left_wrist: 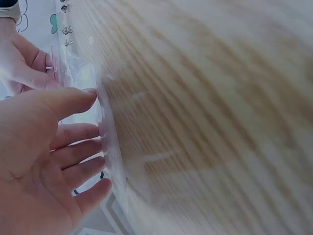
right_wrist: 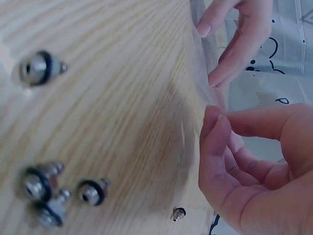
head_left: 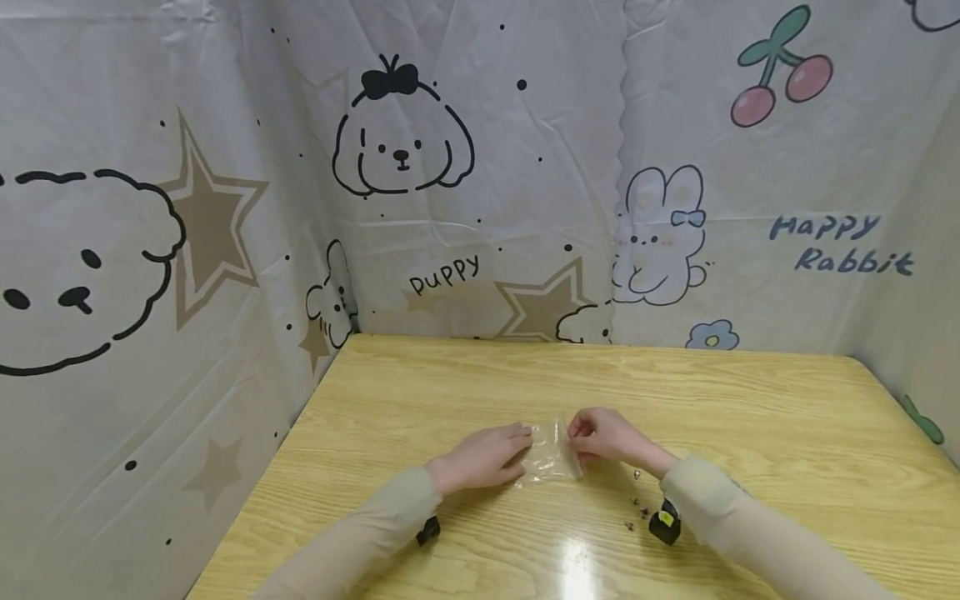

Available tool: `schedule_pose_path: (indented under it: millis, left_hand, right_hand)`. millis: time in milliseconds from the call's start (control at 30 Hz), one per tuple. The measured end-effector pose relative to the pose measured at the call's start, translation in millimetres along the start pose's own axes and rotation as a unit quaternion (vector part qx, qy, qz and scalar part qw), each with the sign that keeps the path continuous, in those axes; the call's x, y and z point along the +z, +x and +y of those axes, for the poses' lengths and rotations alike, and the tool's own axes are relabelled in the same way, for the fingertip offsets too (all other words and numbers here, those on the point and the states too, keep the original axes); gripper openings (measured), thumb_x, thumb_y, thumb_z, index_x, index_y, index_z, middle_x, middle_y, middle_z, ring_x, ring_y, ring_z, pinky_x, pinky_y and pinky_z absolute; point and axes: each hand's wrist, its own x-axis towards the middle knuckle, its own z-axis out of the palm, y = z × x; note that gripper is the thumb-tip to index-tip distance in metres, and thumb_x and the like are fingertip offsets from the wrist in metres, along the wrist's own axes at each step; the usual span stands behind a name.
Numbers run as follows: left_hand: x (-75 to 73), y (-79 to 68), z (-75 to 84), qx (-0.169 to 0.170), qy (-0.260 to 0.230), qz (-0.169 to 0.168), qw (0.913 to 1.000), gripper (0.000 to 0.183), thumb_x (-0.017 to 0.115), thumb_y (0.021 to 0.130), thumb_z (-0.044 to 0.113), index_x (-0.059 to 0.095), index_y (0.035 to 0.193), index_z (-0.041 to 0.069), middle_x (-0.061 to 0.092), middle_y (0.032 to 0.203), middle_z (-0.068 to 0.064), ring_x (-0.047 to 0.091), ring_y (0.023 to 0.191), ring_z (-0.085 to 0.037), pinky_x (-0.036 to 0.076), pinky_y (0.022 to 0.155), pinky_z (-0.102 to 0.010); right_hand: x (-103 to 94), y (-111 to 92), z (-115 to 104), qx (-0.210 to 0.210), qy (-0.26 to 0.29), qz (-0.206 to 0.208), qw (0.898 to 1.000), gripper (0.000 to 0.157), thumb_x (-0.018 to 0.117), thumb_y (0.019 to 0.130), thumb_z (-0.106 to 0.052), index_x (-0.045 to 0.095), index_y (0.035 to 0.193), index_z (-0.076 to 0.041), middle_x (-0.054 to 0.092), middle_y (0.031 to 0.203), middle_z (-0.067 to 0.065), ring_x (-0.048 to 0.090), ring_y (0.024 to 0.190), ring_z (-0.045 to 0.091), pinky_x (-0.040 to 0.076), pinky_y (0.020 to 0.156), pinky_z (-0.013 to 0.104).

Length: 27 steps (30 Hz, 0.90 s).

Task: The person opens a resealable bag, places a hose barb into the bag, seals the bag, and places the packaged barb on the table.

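A clear plastic zip bag (head_left: 546, 458) lies flat on the wooden table between both hands. My left hand (head_left: 487, 455) rests on the bag's left side with its fingers fairly straight, and the left wrist view shows the thumb and fingertips (left_wrist: 100, 188) along the plastic. At the opposite edge, my right hand (head_left: 603, 435) pinches the bag between thumb and index finger, the other fingers curled. Several small metal screws with black rings lie on the table nearer the right forearm, one screw (right_wrist: 36, 68) apart from a close cluster in the right wrist view.
A black block with a yellow mark (head_left: 664, 525) is beside the right sleeve, and another black piece (head_left: 428, 531) by the left sleeve. The wooden table (head_left: 420, 383) reaches back to a printed cloth curtain (head_left: 480, 208) that also hangs along both sides.
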Motion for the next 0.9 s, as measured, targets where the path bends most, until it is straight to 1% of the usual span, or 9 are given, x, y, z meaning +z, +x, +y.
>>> schedule_pose_path:
  millis: [133, 267, 367, 433, 533, 667, 767, 833, 900]
  left_hand:
    - [-2.9, 9.2, 2.7, -0.001, -0.009, 0.02, 0.9998, 0.042, 0.068, 0.094, 0.03, 0.062, 0.128, 0.006, 0.061, 0.137, -0.01, 0.061, 0.125, -0.022, 0.049, 0.108, -0.031]
    - [-5.0, 18.9, 6.4, -0.011, -0.038, 0.055, 0.9977, 0.035, 0.071, 0.091, 0.025, 0.066, 0.121, 0.007, 0.068, 0.121, -0.007, 0.065, 0.11, -0.018, 0.053, 0.1, -0.027]
    - [-6.0, 26.4, 9.7, -0.03, -0.095, 0.082, 0.9916, 0.026, 0.071, 0.091, 0.017, 0.069, 0.114, 0.005, 0.071, 0.111, -0.007, 0.066, 0.103, -0.018, 0.054, 0.094, -0.025]
    - [-6.7, 31.0, 12.2, -0.051, -0.155, 0.094, 0.9822, 0.019, 0.07, 0.091, 0.012, 0.07, 0.109, 0.004, 0.072, 0.106, -0.008, 0.066, 0.098, -0.017, 0.055, 0.088, -0.022]
    - [-6.3, 36.8, 15.0, -0.097, -0.259, 0.099, 0.956, 0.009, 0.07, 0.09, 0.008, 0.07, 0.098, 0.004, 0.073, 0.096, -0.007, 0.064, 0.085, -0.011, 0.053, 0.076, -0.017]
    - [-6.4, 41.1, 17.0, -0.159, -0.381, 0.101, 0.9054, 0.004, 0.069, 0.091, 0.009, 0.07, 0.091, 0.004, 0.07, 0.086, -0.007, 0.058, 0.073, -0.005, 0.049, 0.064, -0.015]
    - [-8.0, 42.5, 18.2, -0.189, -0.45, 0.097, 0.8672, 0.007, 0.069, 0.091, 0.01, 0.07, 0.091, 0.002, 0.07, 0.084, -0.008, 0.059, 0.071, -0.007, 0.05, 0.063, -0.018]
    - [-8.2, 43.4, 18.8, -0.202, -0.491, 0.091, 0.8423, 0.011, 0.068, 0.092, 0.01, 0.071, 0.093, 0.0, 0.071, 0.085, -0.01, 0.062, 0.072, -0.009, 0.055, 0.066, -0.021]
    - [-7.9, 43.8, 19.3, -0.214, -0.534, 0.085, 0.8138, 0.014, 0.067, 0.092, 0.01, 0.071, 0.096, -0.003, 0.073, 0.089, -0.013, 0.064, 0.075, -0.011, 0.059, 0.071, -0.026]
  right_hand:
    - [2.3, -0.6, -0.4, 0.003, 0.004, 0.014, 1.0, 0.009, 0.067, 0.088, -0.006, 0.067, 0.091, 0.002, 0.068, 0.08, 0.008, 0.063, 0.064, 0.012, 0.059, 0.06, 0.028]
    - [3.4, -1.2, -1.3, 0.005, 0.013, 0.025, 1.0, 0.009, 0.066, 0.089, -0.006, 0.067, 0.09, 0.003, 0.068, 0.08, 0.009, 0.064, 0.064, 0.012, 0.059, 0.059, 0.027]
    - [3.5, -2.0, -3.1, 0.011, 0.021, 0.03, 0.999, 0.01, 0.065, 0.09, -0.006, 0.067, 0.091, 0.003, 0.069, 0.08, 0.009, 0.064, 0.065, 0.011, 0.059, 0.06, 0.027]
    - [3.4, -2.9, -4.2, 0.014, 0.024, 0.032, 0.999, 0.01, 0.065, 0.091, -0.007, 0.067, 0.091, 0.003, 0.07, 0.081, 0.009, 0.065, 0.066, 0.011, 0.06, 0.061, 0.027]
    - [3.1, -4.8, -6.8, 0.015, 0.036, 0.033, 0.999, 0.012, 0.065, 0.092, -0.008, 0.068, 0.094, 0.004, 0.071, 0.083, 0.01, 0.067, 0.067, 0.012, 0.061, 0.063, 0.03]
    - [3.0, -6.6, -10.7, 0.01, 0.043, 0.033, 0.998, 0.013, 0.065, 0.093, -0.009, 0.069, 0.095, 0.004, 0.072, 0.084, 0.01, 0.068, 0.067, 0.012, 0.062, 0.064, 0.031]
    - [2.7, -7.4, -13.3, 0.009, 0.039, 0.035, 0.999, 0.014, 0.064, 0.093, -0.01, 0.07, 0.096, 0.003, 0.072, 0.084, 0.009, 0.067, 0.066, 0.011, 0.061, 0.063, 0.031]
    - [2.5, -8.1, -15.2, 0.012, 0.043, 0.034, 0.998, 0.015, 0.064, 0.094, -0.011, 0.07, 0.097, 0.002, 0.073, 0.085, 0.009, 0.067, 0.067, 0.011, 0.061, 0.064, 0.031]
    - [2.5, -9.0, -16.8, 0.012, 0.047, 0.029, 0.998, 0.017, 0.063, 0.095, -0.012, 0.07, 0.099, 0.002, 0.074, 0.087, 0.01, 0.068, 0.068, 0.011, 0.061, 0.065, 0.032]
